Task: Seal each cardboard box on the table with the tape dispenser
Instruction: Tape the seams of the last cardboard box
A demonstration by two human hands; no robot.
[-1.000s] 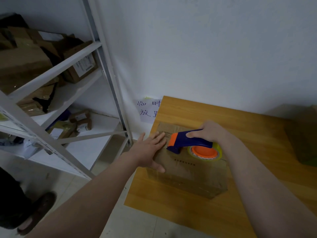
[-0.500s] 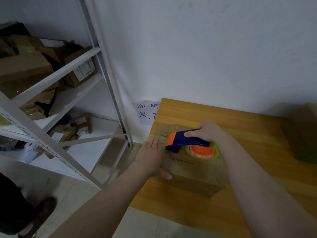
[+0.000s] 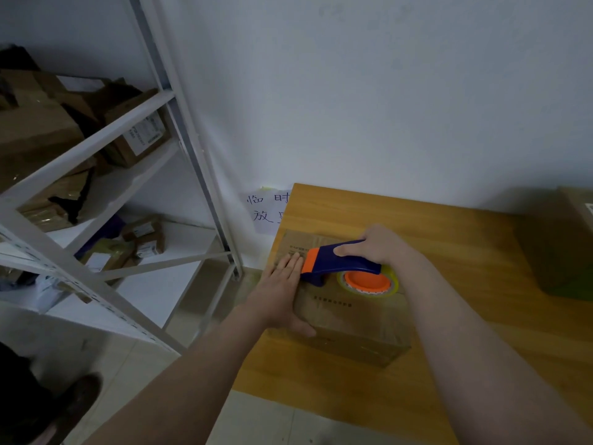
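A brown cardboard box (image 3: 349, 319) lies near the left edge of the wooden table (image 3: 465, 252). On its top sits a blue and orange tape dispenser (image 3: 345, 268) with a roll of clear tape on an orange hub. My right hand (image 3: 378, 244) grips the dispenser's blue handle. My left hand (image 3: 282, 290) lies flat against the box's left end, fingers straight and pointing away from me, thumb along the near edge. A second cardboard box (image 3: 564, 242) stands at the table's far right, partly cut off by the frame.
A white metal shelf rack (image 3: 106, 200) with several cardboard parcels stands left of the table. A paper note with handwriting (image 3: 268, 208) hangs on the white wall behind the table's corner. A dark shoe (image 3: 73, 403) shows on the floor at the lower left.
My left hand slid from the box's top down to its left end and now presses there. The dispenser and right hand stayed almost in place on the box.
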